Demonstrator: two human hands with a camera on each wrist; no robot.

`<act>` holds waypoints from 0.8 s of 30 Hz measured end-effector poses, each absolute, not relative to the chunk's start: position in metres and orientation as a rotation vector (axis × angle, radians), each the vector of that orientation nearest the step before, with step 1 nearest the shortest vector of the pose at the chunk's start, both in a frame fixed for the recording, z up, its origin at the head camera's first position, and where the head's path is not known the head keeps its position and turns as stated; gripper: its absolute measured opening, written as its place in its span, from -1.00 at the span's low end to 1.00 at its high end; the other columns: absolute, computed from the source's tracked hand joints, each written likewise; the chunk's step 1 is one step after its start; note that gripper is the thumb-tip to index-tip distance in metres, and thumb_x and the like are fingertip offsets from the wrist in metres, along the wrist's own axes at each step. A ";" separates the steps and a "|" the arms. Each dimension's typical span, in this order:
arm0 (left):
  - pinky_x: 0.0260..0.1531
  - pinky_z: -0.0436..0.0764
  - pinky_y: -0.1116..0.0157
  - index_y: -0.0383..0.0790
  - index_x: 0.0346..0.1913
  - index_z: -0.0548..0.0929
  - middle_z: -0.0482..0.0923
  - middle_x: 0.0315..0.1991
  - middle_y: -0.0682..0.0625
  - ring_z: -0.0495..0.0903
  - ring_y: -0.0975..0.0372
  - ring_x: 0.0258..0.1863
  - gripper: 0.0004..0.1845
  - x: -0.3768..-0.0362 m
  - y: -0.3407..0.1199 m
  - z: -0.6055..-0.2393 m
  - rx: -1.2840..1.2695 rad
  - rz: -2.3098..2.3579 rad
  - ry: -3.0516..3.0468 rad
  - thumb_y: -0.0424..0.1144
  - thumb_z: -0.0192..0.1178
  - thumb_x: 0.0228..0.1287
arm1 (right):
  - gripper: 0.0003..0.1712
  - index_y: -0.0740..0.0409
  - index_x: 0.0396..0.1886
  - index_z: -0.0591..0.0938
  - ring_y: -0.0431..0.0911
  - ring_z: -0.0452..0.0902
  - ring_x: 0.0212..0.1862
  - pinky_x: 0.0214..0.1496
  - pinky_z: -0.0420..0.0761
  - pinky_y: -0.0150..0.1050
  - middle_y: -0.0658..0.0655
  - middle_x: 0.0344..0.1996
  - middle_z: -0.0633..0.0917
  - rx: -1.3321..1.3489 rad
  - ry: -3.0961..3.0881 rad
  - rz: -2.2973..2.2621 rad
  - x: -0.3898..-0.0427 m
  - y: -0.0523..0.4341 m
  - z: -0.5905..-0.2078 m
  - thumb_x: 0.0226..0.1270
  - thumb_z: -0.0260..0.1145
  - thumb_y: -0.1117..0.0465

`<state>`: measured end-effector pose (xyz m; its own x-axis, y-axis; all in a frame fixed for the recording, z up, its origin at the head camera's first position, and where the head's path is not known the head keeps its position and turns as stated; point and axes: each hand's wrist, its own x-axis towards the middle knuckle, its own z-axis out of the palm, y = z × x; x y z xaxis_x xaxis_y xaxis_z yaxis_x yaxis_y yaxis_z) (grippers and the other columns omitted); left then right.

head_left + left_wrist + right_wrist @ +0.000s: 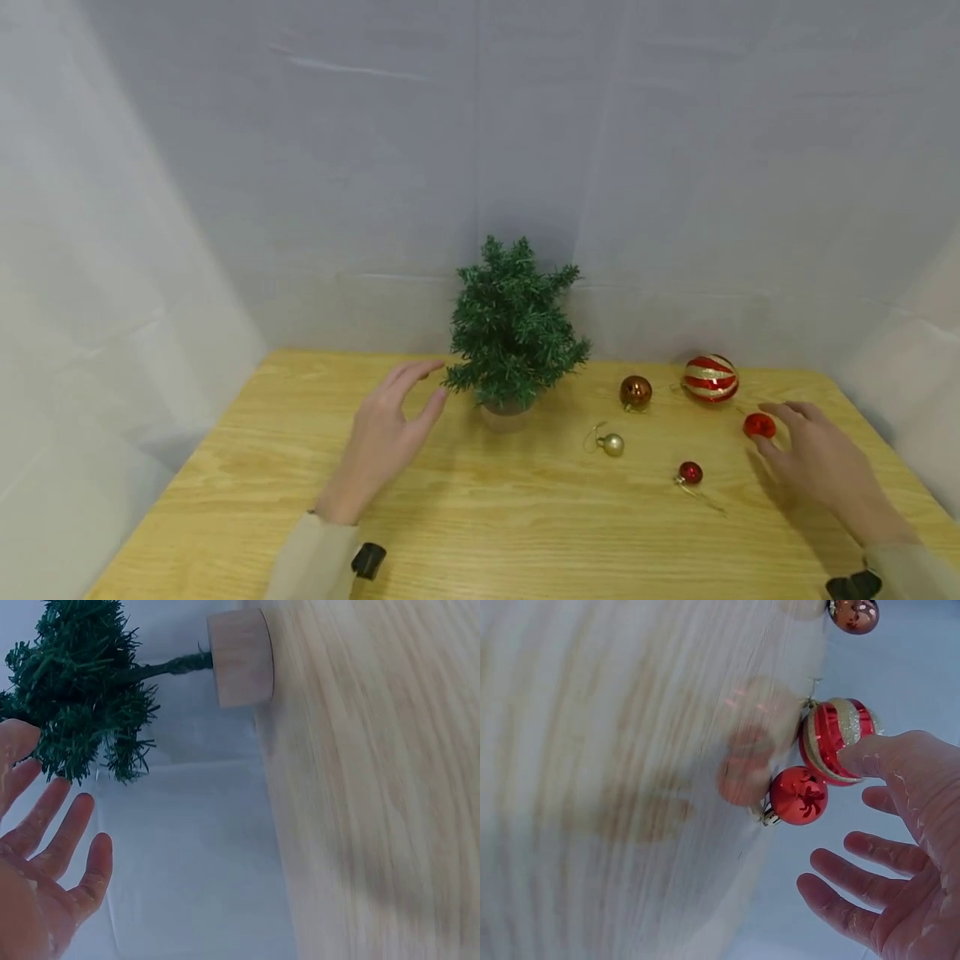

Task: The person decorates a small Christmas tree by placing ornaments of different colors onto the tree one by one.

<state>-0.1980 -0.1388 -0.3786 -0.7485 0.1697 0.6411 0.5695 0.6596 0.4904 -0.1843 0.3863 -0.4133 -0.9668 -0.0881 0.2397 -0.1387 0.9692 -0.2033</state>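
A small green artificial Christmas tree stands upright on a round wooden base at the back middle of the table. To its left is my left hand, thumb and fingers spread beside the lower branches; whether the fingertips touch them I cannot tell. At the right, my right hand reaches over the table with thumb and fingers apart around a shiny red bauble. In the right wrist view a gap shows between the fingers and that bauble. Right behind it lies a larger red-and-gold striped bauble.
Between the tree and my right hand lie a copper-brown bauble, a small gold bauble with a loop, and a small dark red bauble with a gold string. White cloth hangs behind the wooden table.
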 end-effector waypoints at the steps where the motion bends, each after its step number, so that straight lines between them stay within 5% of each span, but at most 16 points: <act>1: 0.08 0.68 0.00 -0.17 0.26 0.64 0.67 0.16 -0.09 0.67 0.04 0.12 -0.58 -0.200 -0.137 -0.378 -0.576 -0.957 -2.313 -0.24 0.34 0.36 | -0.37 0.39 0.26 0.53 0.50 0.59 -0.08 -0.26 0.63 0.29 0.64 0.12 0.50 0.168 -2.905 0.317 -0.186 0.386 -0.412 0.32 0.41 0.11; 14: -0.07 0.71 0.07 -0.18 0.12 0.71 0.74 0.02 -0.08 0.74 0.14 -0.10 -0.71 -0.213 -0.126 -0.380 -0.652 -1.005 -2.248 -0.30 0.32 0.38 | -0.47 0.44 0.15 0.60 0.38 0.64 -0.22 -0.42 0.63 0.20 0.60 0.02 0.55 0.100 -3.026 0.314 -0.193 0.392 -0.415 0.35 0.34 0.12; 24: -0.12 0.72 0.10 -0.25 0.00 0.74 0.75 -0.08 -0.08 0.75 0.14 -0.16 -0.80 -0.218 -0.130 -0.381 -0.743 -1.027 -2.234 -0.34 0.33 0.36 | -0.60 0.43 -0.04 0.68 0.27 0.64 -0.18 -0.20 0.66 0.20 0.48 -0.18 0.67 0.196 -2.957 0.332 -0.188 0.384 -0.424 0.20 0.45 0.24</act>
